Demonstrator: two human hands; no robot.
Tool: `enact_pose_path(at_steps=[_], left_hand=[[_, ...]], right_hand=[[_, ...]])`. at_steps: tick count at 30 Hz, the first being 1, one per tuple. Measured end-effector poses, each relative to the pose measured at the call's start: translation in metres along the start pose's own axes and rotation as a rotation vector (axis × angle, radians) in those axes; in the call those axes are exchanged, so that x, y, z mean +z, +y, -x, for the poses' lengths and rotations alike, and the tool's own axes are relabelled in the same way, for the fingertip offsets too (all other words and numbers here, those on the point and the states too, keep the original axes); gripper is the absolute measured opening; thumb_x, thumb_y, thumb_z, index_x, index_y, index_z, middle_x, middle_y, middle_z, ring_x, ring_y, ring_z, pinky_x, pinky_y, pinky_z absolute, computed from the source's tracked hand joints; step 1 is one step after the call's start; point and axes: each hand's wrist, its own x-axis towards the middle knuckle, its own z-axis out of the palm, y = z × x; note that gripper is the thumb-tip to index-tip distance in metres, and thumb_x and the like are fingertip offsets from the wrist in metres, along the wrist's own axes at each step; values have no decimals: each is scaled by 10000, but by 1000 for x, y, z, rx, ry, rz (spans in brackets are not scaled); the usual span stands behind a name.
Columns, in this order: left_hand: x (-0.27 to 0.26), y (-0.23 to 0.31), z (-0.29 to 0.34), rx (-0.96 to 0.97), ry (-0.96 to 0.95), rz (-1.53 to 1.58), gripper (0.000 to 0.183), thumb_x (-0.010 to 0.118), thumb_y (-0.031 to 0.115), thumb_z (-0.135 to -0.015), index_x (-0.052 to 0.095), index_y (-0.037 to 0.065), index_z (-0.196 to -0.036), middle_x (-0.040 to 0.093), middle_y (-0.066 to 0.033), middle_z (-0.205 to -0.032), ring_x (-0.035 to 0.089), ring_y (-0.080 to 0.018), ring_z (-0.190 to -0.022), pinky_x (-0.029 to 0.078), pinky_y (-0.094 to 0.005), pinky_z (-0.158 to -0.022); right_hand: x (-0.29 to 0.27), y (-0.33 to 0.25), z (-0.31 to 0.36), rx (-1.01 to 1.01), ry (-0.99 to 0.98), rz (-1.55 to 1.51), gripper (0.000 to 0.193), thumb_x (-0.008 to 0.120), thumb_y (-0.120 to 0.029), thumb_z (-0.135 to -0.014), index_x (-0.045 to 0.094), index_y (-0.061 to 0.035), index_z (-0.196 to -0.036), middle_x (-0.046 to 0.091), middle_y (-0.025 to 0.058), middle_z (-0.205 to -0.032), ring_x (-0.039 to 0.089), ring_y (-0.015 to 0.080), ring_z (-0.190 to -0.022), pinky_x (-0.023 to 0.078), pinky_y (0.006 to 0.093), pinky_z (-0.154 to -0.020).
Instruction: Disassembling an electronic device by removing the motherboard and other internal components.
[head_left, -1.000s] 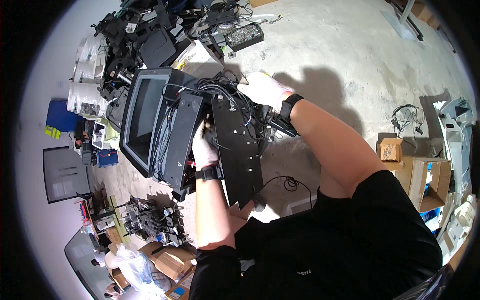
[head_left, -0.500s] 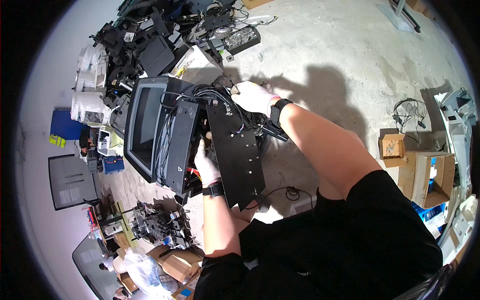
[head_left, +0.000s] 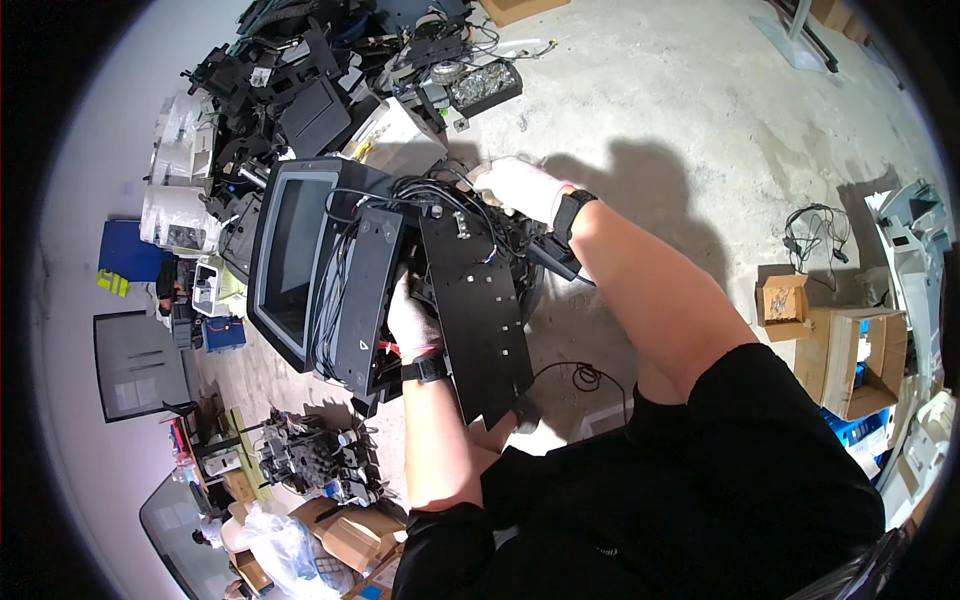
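A black machine with a framed screen [head_left: 294,258] lies on the floor before me. Its long black panel [head_left: 476,315] is swung away from the black metal housing [head_left: 368,300], leaving a gap between them. My left hand [head_left: 410,318], in a white glove, reaches into that gap; its fingertips are hidden inside. At the machine's far end my gloved right hand [head_left: 522,188] is closed beside a bundle of black cables [head_left: 425,190]. What its curled fingers grip is too small to make out. Red wires [head_left: 388,347] show next to my left hand.
A heap of black parts [head_left: 310,100] lies at the far left, with a tray of small metal pieces [head_left: 486,86]. A coiled cable [head_left: 587,377] rests on the floor near me. Cardboard boxes [head_left: 835,350] stand at right; a dark mechanical assembly [head_left: 315,455] is at lower left.
My left hand has moved slightly deeper into the gap. My right hand has shifted a little to the right, and the loose panel has moved slightly right too.
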Motion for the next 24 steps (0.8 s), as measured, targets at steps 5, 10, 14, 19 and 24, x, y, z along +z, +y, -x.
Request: enact_pose_path(at_steps=[5,10,14,19,24], left_hand=[[12,-16,-5,-39,-65,144,264,593,286,-1018,688,63,-1122,697,-67,-1057,663,-215,-955,541,-384,-868],[-4,-12,-13,-175,-129,255,293,512,361,-1056,656,138,-1180,685,-49,-1051,640,-224,-977,518,-421,-902],[-16,-22,-22,-147,-266,308,288,534,363,-1045,656,133,-1166,669,-41,-970,629,-217,-918,516,-417,-860],[-7,-12,-11,-150,-137,238,302,559,348,-1031,659,119,-1200,686,-52,-1026,646,-242,-928,530,-442,-850],[-5,-8,1,-163,-98,187,374,573,328,-1027,631,90,-1310,675,-82,-1291,659,-272,-1100,519,-456,-967]], right_hand=[[-24,20,-2,-42,8,86,199,578,-232,-951,719,-92,-965,593,-53,-701,521,58,-614,425,249,-536],[-12,6,2,47,49,282,382,705,-308,-870,733,-49,-1149,746,168,-1118,698,292,-1069,515,360,-973],[-16,22,-1,-48,-1,462,360,652,-286,-902,730,-74,-1182,746,174,-1062,720,301,-995,554,377,-901],[-37,25,-10,-197,-147,844,258,543,-199,-938,767,-93,-1009,702,178,-802,682,259,-645,569,390,-633],[-68,26,-4,-96,215,581,410,516,-364,-988,738,-23,-1033,713,226,-936,702,364,-891,544,453,-860]])
